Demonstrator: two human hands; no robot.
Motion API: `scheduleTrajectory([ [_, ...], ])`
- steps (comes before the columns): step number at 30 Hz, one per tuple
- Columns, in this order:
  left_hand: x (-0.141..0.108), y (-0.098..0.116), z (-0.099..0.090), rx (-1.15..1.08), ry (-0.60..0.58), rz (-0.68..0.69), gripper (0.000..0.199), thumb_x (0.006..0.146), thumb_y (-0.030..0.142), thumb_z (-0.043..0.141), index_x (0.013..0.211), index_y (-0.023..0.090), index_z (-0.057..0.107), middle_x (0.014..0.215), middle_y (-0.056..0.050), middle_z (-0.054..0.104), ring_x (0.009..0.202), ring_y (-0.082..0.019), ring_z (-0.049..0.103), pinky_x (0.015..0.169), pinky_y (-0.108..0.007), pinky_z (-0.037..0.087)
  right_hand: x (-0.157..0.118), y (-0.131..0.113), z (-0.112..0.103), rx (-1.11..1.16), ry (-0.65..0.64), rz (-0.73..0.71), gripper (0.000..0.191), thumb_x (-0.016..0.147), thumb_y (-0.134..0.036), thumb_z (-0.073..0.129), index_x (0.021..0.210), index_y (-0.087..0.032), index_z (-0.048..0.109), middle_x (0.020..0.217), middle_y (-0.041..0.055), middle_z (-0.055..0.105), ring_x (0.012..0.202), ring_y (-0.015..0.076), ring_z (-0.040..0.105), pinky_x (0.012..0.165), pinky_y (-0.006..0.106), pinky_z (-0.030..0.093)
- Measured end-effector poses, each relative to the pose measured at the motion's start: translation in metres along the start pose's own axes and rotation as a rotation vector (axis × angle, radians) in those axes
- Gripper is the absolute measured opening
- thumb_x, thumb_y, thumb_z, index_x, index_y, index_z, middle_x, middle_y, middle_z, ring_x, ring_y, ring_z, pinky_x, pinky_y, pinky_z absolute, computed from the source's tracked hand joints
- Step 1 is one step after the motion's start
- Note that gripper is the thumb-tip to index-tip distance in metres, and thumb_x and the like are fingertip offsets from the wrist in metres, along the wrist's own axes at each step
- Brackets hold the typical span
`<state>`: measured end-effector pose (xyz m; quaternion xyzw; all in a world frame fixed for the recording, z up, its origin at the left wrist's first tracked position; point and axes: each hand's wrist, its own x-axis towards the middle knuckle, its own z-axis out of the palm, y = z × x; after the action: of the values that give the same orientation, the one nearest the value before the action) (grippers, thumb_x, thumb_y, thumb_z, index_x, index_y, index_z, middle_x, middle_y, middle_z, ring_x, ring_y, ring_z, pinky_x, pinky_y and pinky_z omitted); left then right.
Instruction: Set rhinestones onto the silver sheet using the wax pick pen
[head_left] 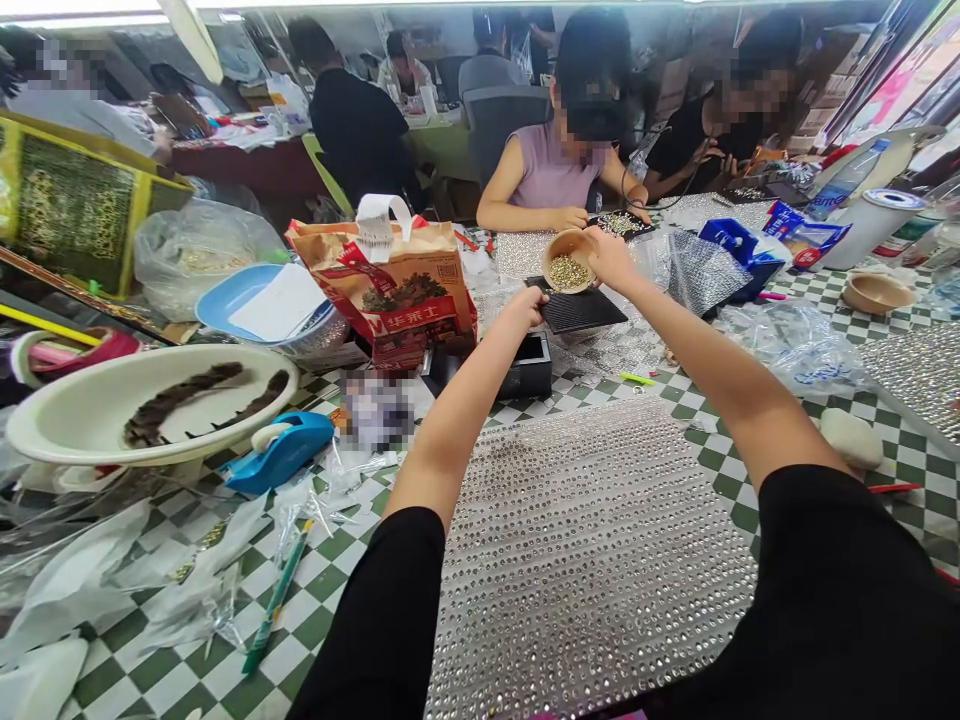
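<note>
My left hand (531, 303) pinches the near left edge of a black ridged tray (585, 311), held out over the far part of the table. In my right hand (609, 258) is a tan bowl (559, 247), gripped by its right rim and tilted toward me above the tray. Small gold beads (568, 272) lie inside the bowl. Below my forearms a sheet covered with rows of shiny rhinestones (592, 550) lies flat on the checkered cloth (322, 590). Just under my left hand stands a black box (531, 370).
A paper bag (420, 300), a white oval basin (75, 415) and a blue tape dispenser (281, 455) stand left. Right are a plastic bag (802, 350), another bowl (877, 293) and a pale stone (851, 438). Across the table a person (540, 165) works at a bead-filled tray (621, 224).
</note>
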<state>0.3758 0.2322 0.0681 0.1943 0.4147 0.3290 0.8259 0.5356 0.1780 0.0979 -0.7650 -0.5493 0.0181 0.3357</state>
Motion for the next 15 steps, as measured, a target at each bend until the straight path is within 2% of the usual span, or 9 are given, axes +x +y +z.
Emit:
scheduleTrajectory([
  [3,0.002,-0.001,-0.002,0.04,0.041,-0.039,0.037,0.103,0.033,0.069,0.136,0.016,0.065,0.133,-0.013,0.069,0.109,-0.025,0.072,0.089,-0.045,0.064,-0.002,0.001,0.001,0.018,-0.002,0.008,0.036,0.1,-0.016,0.055,0.133,-0.021,0.068,0.102,0.0098,0.077,0.075,0.0236,0.076,0.074,0.038,0.063],
  [6,0.001,-0.001,-0.002,0.058,0.053,-0.057,0.038,0.103,0.033,0.069,0.136,0.016,0.065,0.134,-0.013,0.069,0.11,-0.026,0.072,0.09,-0.046,0.064,-0.005,0.006,0.003,0.057,-0.015,0.043,0.037,0.098,-0.017,0.056,0.133,-0.02,0.067,0.104,0.0105,0.076,0.068,0.0225,0.075,0.066,0.038,0.064],
  [9,0.0,-0.002,-0.002,0.062,0.048,-0.064,0.038,0.103,0.033,0.069,0.137,0.017,0.065,0.135,-0.013,0.068,0.111,-0.026,0.072,0.091,-0.047,0.063,-0.005,0.013,0.006,0.099,-0.04,0.09,0.043,0.093,-0.014,0.057,0.135,-0.016,0.064,0.091,0.0099,0.075,0.064,0.024,0.073,0.062,0.042,0.065],
  [12,-0.002,-0.002,-0.003,0.063,0.044,-0.062,0.038,0.103,0.033,0.069,0.137,0.017,0.065,0.135,-0.013,0.068,0.111,-0.026,0.072,0.092,-0.047,0.063,-0.004,0.018,0.009,0.128,-0.062,0.107,0.048,0.09,-0.013,0.059,0.137,-0.015,0.063,0.073,0.0068,0.071,0.065,0.0268,0.073,0.064,0.047,0.067],
  [15,-0.004,-0.002,-0.004,0.067,0.041,-0.05,0.037,0.103,0.034,0.069,0.136,0.017,0.066,0.134,-0.013,0.069,0.11,-0.025,0.072,0.09,-0.046,0.063,-0.006,0.02,0.009,0.135,-0.059,0.084,0.048,0.089,-0.017,0.061,0.137,-0.018,0.064,0.07,0.0052,0.071,0.066,0.0282,0.073,0.068,0.051,0.068],
])
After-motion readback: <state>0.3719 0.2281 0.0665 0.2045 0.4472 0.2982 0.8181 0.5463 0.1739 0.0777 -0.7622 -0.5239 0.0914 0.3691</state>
